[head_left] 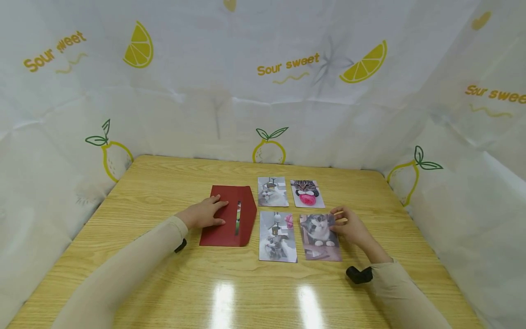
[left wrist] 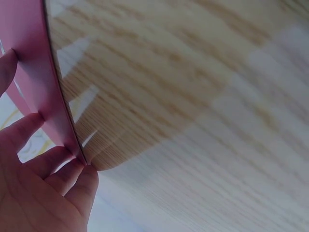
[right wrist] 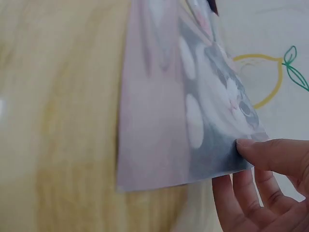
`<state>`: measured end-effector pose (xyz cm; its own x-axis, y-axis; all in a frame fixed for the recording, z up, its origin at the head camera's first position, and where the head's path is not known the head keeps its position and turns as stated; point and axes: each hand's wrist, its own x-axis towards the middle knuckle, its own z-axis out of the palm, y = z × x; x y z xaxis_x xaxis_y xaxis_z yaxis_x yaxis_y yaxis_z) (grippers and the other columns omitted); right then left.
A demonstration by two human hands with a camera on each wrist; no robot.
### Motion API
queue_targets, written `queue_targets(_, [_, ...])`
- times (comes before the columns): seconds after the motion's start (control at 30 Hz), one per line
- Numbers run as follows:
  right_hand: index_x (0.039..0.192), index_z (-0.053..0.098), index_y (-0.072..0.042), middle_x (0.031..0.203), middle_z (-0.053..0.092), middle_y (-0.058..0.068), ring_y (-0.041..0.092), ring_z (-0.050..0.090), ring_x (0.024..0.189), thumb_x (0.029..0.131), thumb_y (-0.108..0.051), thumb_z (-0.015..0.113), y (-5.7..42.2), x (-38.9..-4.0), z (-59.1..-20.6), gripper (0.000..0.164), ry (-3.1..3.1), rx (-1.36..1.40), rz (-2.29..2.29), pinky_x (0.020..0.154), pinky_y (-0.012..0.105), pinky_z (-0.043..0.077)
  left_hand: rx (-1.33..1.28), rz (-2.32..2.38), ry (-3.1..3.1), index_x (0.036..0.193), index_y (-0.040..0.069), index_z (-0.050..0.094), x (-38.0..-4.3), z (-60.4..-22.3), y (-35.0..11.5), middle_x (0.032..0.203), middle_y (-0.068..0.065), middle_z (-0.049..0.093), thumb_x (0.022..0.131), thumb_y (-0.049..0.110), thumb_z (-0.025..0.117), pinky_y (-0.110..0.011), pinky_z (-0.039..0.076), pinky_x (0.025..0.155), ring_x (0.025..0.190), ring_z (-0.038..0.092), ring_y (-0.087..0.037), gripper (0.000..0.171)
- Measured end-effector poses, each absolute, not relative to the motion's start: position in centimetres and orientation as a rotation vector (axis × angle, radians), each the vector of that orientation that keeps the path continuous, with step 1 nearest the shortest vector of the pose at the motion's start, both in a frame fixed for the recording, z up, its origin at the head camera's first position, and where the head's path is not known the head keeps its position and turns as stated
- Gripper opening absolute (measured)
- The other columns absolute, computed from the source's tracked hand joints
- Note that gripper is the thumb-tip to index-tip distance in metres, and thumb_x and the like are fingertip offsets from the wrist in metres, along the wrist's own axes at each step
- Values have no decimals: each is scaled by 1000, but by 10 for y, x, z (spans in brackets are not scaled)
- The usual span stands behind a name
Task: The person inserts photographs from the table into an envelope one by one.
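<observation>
On the left, my left hand (head_left: 204,213) rests on a red envelope (head_left: 248,219) with a slit window, fingers spread over its left part. In the left wrist view, the fingertips press along the pink-looking envelope (left wrist: 34,58) near its edge. My right hand (head_left: 350,226) pinches the upper right edge of a photo card (head_left: 322,242) showing a grey-and-white cat. The right wrist view has the thumb on the face of this card (right wrist: 154,121) and the other fingers below its edge.
Beside the held card lies another cat photo (head_left: 277,244). Behind them lie a pale cat photo (head_left: 273,194) and a tabby photo with a pink ball (head_left: 307,194). They are on a glossy wooden table (head_left: 263,292), ringed by a white lemon-print cloth (head_left: 197,91).
</observation>
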<state>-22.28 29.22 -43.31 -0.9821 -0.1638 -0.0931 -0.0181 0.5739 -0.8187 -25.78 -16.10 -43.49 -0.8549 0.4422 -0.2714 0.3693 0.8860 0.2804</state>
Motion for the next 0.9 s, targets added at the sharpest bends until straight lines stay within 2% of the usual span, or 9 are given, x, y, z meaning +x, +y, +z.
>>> queue_targets(0.13, [129,42,9,117,48,28,20,61,89,89,5,64,297,-221,-424,45,2579,-185,-1475,68,27,55,603,314,2720,152,13,33,-258,-435,-161,159,-23,18,95,41,59,-53,36,108,145,21,-43,69])
queue_targets(0.27, [134,39,8,121,45,28,11,61,89,90,3,63,301,-223,-416,49,2541,-210,-1568,70,26,57,603,314,2719,152,13,32,-258,-435,-161,159,-23,17,96,41,59,-53,35,109,145,20,-43,69])
queue_targets(0.47, [138,36,7,122,44,21,0,60,89,92,-5,64,304,-226,-400,55,2524,-228,-1672,73,24,56,603,325,2721,152,12,33,-258,-434,-161,159,-23,17,96,40,59,-53,35,109,145,21,-43,68])
queue_targets(0.67, [140,36,6,118,47,11,1,62,91,91,-10,67,291,-230,-389,60,2451,-207,-1815,77,21,56,610,324,2725,152,12,34,-256,-433,-161,159,-23,18,95,40,60,-54,36,108,144,22,-43,68])
queue_targets(0.9, [141,39,-1,118,49,11,2,64,93,91,-13,68,268,-235,-390,59,2396,-201,-1887,80,21,55,615,324,2724,152,11,34,-256,-432,-160,158,-24,19,95,40,59,-54,36,108,144,22,-43,68])
